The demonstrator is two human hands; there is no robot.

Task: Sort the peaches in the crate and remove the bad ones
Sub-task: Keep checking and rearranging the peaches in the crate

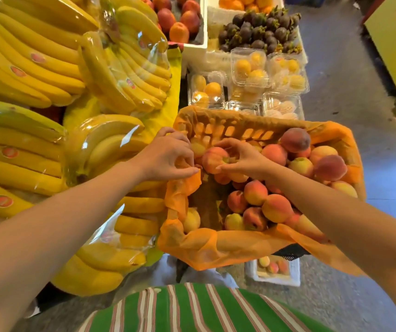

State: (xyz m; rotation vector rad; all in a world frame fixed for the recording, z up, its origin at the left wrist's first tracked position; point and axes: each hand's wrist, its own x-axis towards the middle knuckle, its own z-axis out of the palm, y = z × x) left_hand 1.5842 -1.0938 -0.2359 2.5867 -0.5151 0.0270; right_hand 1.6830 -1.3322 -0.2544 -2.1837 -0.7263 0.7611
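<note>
Here the crate (240, 130) sits in front of the person, tilted a little and lined with an orange liner (204, 248) that spills over its rim. Peaches (276, 208) are heaped on its right half, while the left half shows bare liner and a few stray fruit.

The right hand (245, 161) reaches over the heap and curls around one peach (212, 161) near the crate's far left corner, with the thumb below and the fingers over the top. The left hand (168, 156) is just beside it at the left rim, fingers curled over the liner and thumb pressed on a fold of it. The two hands are close together but not touching.

Wrapped bananas (36, 63) fill the stand to the left. Beyond the crate stand clear tubs (249, 68) of yellow fruit, then mangosteens (259, 32). Below the crate's near edge, a white box (295, 271) holds a few more peaches. A green striped shirt (192, 310) shows at the bottom.
</note>
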